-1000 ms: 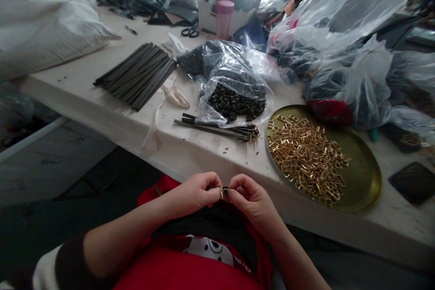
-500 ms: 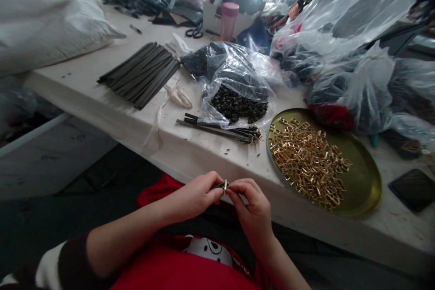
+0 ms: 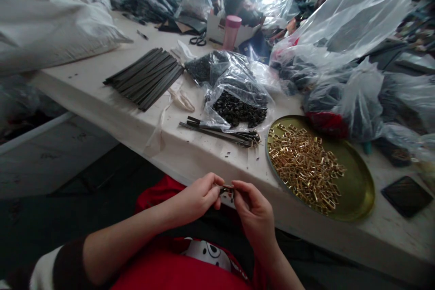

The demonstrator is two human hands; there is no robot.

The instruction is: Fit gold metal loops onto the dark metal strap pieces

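Note:
Just below the table's front edge, my left hand (image 3: 199, 197) and my right hand (image 3: 253, 210) meet over my lap. Both pinch one small dark strap end with a metal buckle (image 3: 227, 189) between their fingertips. On the table to the right lies a round gold tray (image 3: 358, 190) with several gold buckles (image 3: 306, 165) heaped in it. A few finished black strips with buckles (image 3: 220, 131) lie beside the tray, next to an open clear bag of small dark parts (image 3: 238, 111).
A flat stack of black strips (image 3: 146, 77) lies at the table's middle left, a big white sack (image 3: 50, 18) behind it. Bulging plastic bags (image 3: 343, 68) crowd the right. A pink cup (image 3: 232, 31), scissors (image 3: 198, 41) and a dark phone (image 3: 406, 195) are also there.
Both hands stay pinched on the small piece; the right hand has turned and shifted slightly lower. The camera view has tilted up a little.

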